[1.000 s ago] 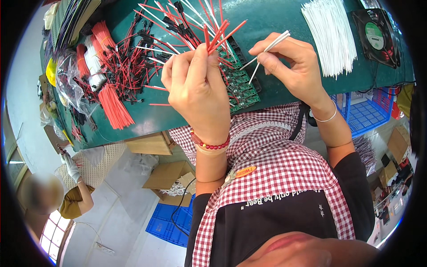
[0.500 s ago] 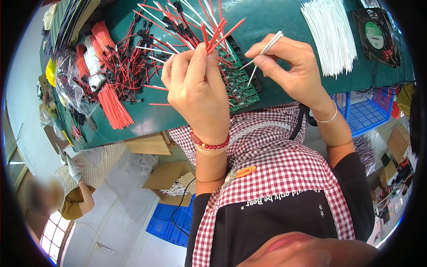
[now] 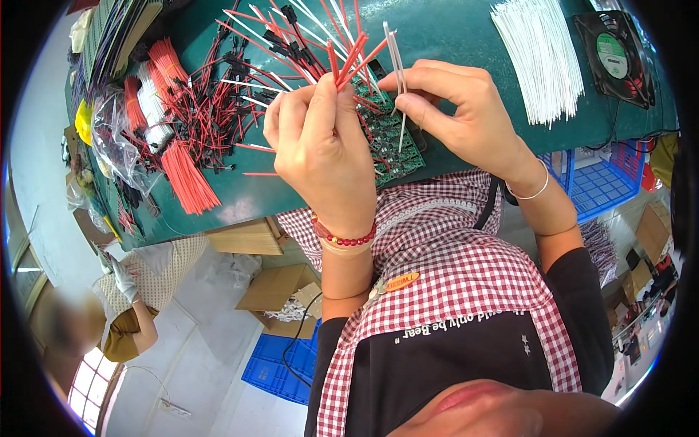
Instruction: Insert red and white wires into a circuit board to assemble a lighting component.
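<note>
My left hand (image 3: 320, 138) is closed round a bunch of red wires (image 3: 352, 62), whose ends stick up past the fingers. Between thumb and fingers my right hand (image 3: 459, 109) pinches a few thin white wires (image 3: 397, 65), held nearly upright. Under both hands lies a green circuit board panel (image 3: 399, 154) at the table's near edge. Red and white wires with black connectors (image 3: 280, 33) fan out behind my left hand; their far ends are partly hidden by it.
The green table (image 3: 451, 29) bears a pile of white wires (image 3: 539, 62) and a black fan (image 3: 614, 58) at right. Leftward lie red wire bundles (image 3: 188, 178) and a clear plastic bag (image 3: 116, 138). A blue crate (image 3: 601, 182) stands below right. Another person's gloved hand (image 3: 124, 280) shows at lower left.
My right hand has shifted slightly left, and the white wires in it have swung from slanting to nearly upright, closer to the red wires. My left hand has barely moved.
</note>
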Action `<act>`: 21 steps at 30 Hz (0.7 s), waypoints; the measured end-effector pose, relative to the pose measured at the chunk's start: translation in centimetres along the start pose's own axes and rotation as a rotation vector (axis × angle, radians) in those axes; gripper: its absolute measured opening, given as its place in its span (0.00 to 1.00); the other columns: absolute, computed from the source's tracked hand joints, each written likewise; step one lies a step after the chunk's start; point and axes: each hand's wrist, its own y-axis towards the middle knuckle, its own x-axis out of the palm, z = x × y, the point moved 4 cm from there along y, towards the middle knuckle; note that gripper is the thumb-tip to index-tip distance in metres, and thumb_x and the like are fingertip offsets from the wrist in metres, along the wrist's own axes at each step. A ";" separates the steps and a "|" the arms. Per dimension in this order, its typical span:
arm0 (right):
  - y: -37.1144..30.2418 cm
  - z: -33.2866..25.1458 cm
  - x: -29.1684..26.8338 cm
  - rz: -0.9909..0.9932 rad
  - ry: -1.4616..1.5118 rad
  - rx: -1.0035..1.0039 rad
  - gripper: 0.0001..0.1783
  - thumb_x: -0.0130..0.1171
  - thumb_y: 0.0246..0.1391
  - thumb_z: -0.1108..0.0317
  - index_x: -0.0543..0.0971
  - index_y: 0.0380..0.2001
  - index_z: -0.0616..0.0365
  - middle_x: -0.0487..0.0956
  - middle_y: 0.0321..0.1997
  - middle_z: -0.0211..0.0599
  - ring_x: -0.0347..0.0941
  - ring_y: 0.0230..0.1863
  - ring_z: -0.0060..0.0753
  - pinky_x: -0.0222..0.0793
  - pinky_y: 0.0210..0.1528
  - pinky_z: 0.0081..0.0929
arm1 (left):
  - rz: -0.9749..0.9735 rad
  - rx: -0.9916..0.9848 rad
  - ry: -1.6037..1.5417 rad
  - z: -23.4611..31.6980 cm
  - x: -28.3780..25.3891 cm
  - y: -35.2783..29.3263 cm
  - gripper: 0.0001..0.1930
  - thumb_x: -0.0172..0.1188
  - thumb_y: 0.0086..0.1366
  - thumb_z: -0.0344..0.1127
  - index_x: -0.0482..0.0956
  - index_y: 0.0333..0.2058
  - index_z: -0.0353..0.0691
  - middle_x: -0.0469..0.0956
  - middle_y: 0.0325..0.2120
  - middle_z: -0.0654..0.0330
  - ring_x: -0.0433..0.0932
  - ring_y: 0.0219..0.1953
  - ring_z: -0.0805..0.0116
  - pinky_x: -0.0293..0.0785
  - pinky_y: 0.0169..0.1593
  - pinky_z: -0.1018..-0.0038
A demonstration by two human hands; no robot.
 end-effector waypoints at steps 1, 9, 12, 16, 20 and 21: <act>0.0 0.0 -0.1 0.000 0.000 0.000 0.09 0.60 0.55 0.75 0.82 0.40 0.65 0.78 0.27 0.41 0.72 0.21 0.28 0.66 0.25 0.25 | -0.005 0.007 0.014 -0.1 0.0 0.0 0.07 0.65 0.59 0.28 0.82 0.36 0.33 0.76 0.26 0.59 0.75 0.33 0.60 0.69 0.51 0.64; 0.0 -0.3 0.0 -0.073 -0.194 0.002 0.16 0.58 0.54 0.76 0.79 0.47 0.67 0.79 0.30 0.49 0.75 0.25 0.45 0.70 0.29 0.34 | 0.003 0.029 0.050 0.3 -0.1 0.1 0.07 0.65 0.59 0.28 0.82 0.37 0.34 0.77 0.26 0.59 0.76 0.32 0.60 0.69 0.52 0.64; -0.1 -0.8 -0.2 -0.052 -0.204 0.004 0.17 0.58 0.54 0.76 0.78 0.48 0.68 0.79 0.31 0.50 0.75 0.25 0.45 0.71 0.30 0.35 | 0.002 0.021 0.038 0.3 -0.1 0.0 0.07 0.65 0.59 0.28 0.82 0.37 0.34 0.77 0.26 0.59 0.76 0.31 0.61 0.69 0.53 0.63; -0.5 -1.2 -0.6 -0.028 -0.198 0.070 0.17 0.58 0.54 0.76 0.78 0.48 0.68 0.79 0.31 0.49 0.74 0.25 0.42 0.70 0.29 0.33 | 0.007 0.031 0.061 0.4 -0.1 -0.1 0.07 0.65 0.60 0.28 0.82 0.37 0.35 0.77 0.26 0.59 0.76 0.30 0.62 0.70 0.55 0.62; -1.1 -1.1 -0.9 0.000 -0.147 0.112 0.18 0.58 0.54 0.76 0.78 0.49 0.67 0.78 0.30 0.46 0.72 0.23 0.36 0.69 0.28 0.30 | 0.011 0.033 0.076 0.5 0.0 -0.1 0.07 0.65 0.60 0.29 0.82 0.37 0.36 0.77 0.26 0.59 0.76 0.29 0.62 0.70 0.57 0.60; -1.2 -1.1 -1.0 0.010 -0.144 0.108 0.18 0.58 0.55 0.76 0.78 0.49 0.67 0.77 0.30 0.45 0.71 0.22 0.34 0.68 0.27 0.29 | 0.012 0.035 0.076 0.5 0.0 -0.2 0.07 0.65 0.60 0.29 0.82 0.37 0.36 0.77 0.26 0.59 0.76 0.29 0.62 0.70 0.57 0.60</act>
